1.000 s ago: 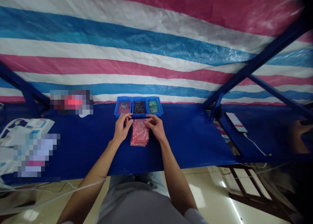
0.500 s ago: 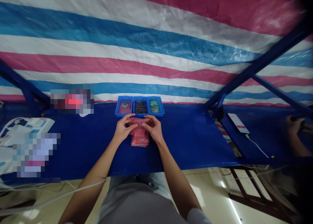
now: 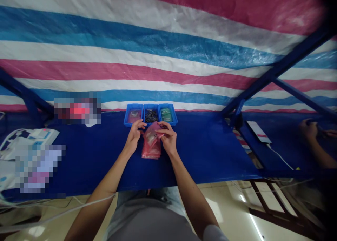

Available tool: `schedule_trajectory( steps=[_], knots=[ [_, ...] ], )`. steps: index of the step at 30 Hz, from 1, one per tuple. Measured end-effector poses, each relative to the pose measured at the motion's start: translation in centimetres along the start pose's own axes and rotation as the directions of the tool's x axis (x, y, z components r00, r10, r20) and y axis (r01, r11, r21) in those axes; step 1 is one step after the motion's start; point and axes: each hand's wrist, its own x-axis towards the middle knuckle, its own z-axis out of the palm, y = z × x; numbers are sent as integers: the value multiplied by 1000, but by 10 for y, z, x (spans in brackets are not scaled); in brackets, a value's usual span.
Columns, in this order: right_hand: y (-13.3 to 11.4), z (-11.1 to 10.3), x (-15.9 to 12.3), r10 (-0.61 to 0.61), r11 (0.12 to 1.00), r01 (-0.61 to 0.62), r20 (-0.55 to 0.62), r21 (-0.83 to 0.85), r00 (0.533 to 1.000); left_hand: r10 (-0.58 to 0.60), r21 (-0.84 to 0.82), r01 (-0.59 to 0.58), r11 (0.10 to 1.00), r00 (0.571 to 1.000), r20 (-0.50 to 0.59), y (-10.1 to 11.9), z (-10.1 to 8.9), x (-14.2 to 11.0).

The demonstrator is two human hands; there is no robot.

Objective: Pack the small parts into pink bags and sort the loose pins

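Observation:
My right hand (image 3: 169,137) pinches the edge of a pink translucent plastic bag (image 3: 151,135), which is tilted and has small contents I cannot make out. Below that bag lies a stack of similar pink bags (image 3: 151,154) on the blue tabletop. My left hand (image 3: 134,136) is just left of the bag, its fingers apart and holding nothing. Right behind my hands stand three joined blue bins: the left bin (image 3: 126,120) has pink bags in it, the middle one dark screws (image 3: 151,115), the right one green bags (image 3: 166,114).
A white phone (image 3: 258,131) with a cable lies to the right, beyond a blue metal frame (image 3: 265,78). Another person's hand (image 3: 309,128) is at far right. On the left are a white power strip (image 3: 43,135) and blurred-out items. A striped sheet (image 3: 158,69) hangs behind.
My left hand has let go of the pink bag and moved slightly left. The bag, still in my right hand, has turned and tilted, showing its face.

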Motion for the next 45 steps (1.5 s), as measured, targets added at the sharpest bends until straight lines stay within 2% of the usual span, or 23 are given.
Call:
schedule_trajectory(
  steps=[3,6,9,13,15,20,23,26,30,37,45],
  knots=[
    [0,0,1,32,998,-31,-11,52,999,-70,104,61,993,994,88,-2,0,-2],
    [2,1,-1,86,988,-87,13,129,996,-100,209,77,975,990,101,-3,0,-2],
    [7,2,-4,171,959,-184,76,215,982,-88,286,52,957,990,114,-2,-1,-1],
    [9,5,-6,254,937,-273,112,217,961,-65,274,18,961,985,161,0,0,-1],
    [6,8,-5,279,925,-300,119,234,953,-83,251,44,967,985,149,0,0,-2],
    [1,9,-2,299,888,-326,131,325,945,-128,157,123,980,992,22,-4,-1,-3],
    [3,7,-2,318,891,-348,146,291,937,-116,119,123,985,991,-65,-8,-4,-2],
    [3,9,-4,298,918,-338,203,206,933,-103,92,112,990,990,-92,-11,-6,-2],
    [-3,14,-5,235,955,-266,211,132,949,-96,113,103,988,993,-70,-10,-6,-3],
    [-2,11,-3,322,932,-330,72,150,944,-96,217,86,972,995,37,-1,-3,-3],
    [-3,15,-4,353,923,-370,149,105,924,-1,345,-21,938,998,63,-2,-4,-4]
  ],
)
